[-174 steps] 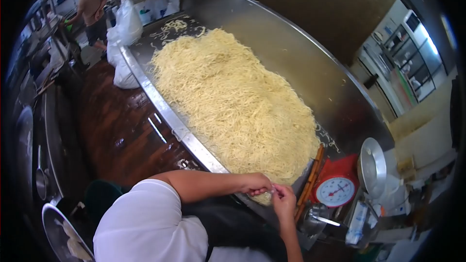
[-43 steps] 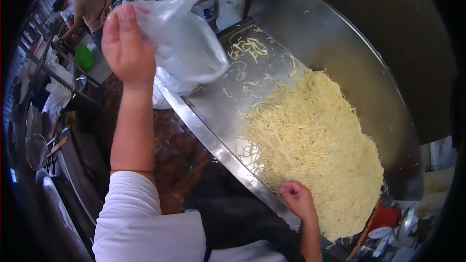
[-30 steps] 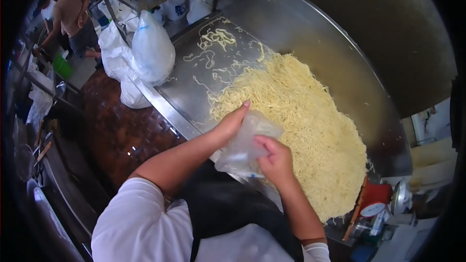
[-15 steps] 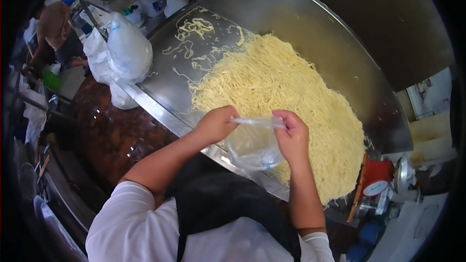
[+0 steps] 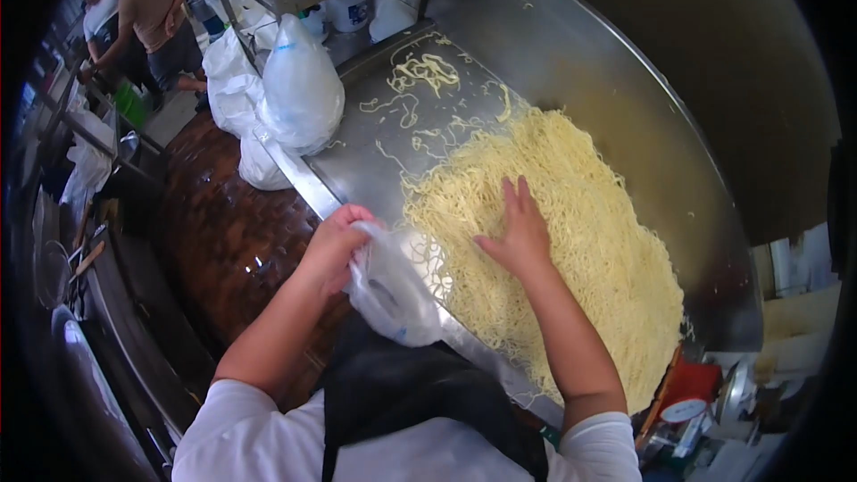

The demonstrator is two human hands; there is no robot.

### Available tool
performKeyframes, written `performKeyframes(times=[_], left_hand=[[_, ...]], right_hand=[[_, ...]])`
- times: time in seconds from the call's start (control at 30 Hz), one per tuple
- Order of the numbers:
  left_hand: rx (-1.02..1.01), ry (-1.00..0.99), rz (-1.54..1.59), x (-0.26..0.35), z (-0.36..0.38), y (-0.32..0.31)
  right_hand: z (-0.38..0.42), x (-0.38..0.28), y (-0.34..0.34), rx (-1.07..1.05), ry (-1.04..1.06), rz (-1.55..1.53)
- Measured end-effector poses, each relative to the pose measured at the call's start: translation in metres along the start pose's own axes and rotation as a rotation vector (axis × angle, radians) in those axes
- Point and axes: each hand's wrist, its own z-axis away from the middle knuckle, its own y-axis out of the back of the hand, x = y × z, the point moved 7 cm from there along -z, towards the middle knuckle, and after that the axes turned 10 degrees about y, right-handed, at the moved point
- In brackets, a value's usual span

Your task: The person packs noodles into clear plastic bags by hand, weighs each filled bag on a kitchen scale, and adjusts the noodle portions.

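My left hand (image 5: 339, 248) is closed on the top edge of a clear plastic bag (image 5: 397, 299), which hangs over the metal edge of the table in front of my apron. Over the big heap of pale yellow noodles (image 5: 571, 241) my right hand (image 5: 520, 234) is spread, fingers pointing away from me and nothing in its grasp. Its fingertips overlap the upper part of the heap in this view. The noodles lie on a stainless steel table (image 5: 375, 152), with loose strands (image 5: 427, 73) scattered toward its far left end.
Full white plastic bags (image 5: 302, 89) stand at the table's left corner. A red scale (image 5: 689, 388) is at the right, beside the heap. Two people (image 5: 152, 13) stand at the far left, beyond the wet brown floor (image 5: 210, 223). A tall metal panel (image 5: 643, 125) backs the table.
My right hand has let go of the bag and moved out over the noodles, its fingers spreading. The left hand has drawn the bag to the left. The view has shifted.
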Motion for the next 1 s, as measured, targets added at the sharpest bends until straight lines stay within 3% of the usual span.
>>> performKeyframes(times=[0.1, 0.23, 0.33, 0.43, 0.57, 0.67, 0.7, 0.73, 0.8, 0.93, 1.0], left_hand=[[0.0, -0.062, -0.109, -0.003, 0.018, 0.028], [0.093, -0.066, -0.191, -0.001, 0.032, 0.046], [0.136, -0.101, -0.252, 0.007, 0.044, 0.049], [0.107, -0.126, -0.296, 0.016, 0.047, 0.043], [0.015, -0.123, -0.315, 0.015, 0.036, 0.022], [-0.098, -0.146, -0.372, 0.016, 0.032, -0.006], [-0.138, -0.155, -0.395, 0.015, 0.031, -0.013], [-0.177, -0.161, -0.42, 0.013, 0.03, -0.02], [-0.208, -0.184, -0.441, 0.009, 0.027, -0.026], [-0.207, -0.185, -0.403, 0.007, 0.027, -0.031], [-0.178, -0.174, -0.429, 0.001, 0.025, -0.025]], right_hand=[[-0.041, 0.0, -0.04, -0.211, -0.04, 0.204], [-0.095, 0.023, -0.066, -0.195, -0.175, 0.165], [-0.107, 0.06, -0.084, 0.067, -0.306, -0.336], [-0.092, 0.073, -0.052, 0.36, -0.299, -0.796], [-0.076, 0.09, 0.058, 0.741, -0.144, -0.928], [-0.05, 0.064, 0.198, 0.954, -0.047, -0.906], [-0.043, 0.063, 0.239, 1.057, -0.016, -1.141], [-0.042, 0.065, 0.278, 0.991, 0.057, -1.284], [-0.031, 0.061, 0.355, 0.865, 0.139, -1.265], [0.004, 0.12, 0.505, 1.098, 0.107, -1.067], [0.034, 0.134, 0.548, 1.216, 0.149, -0.944]])
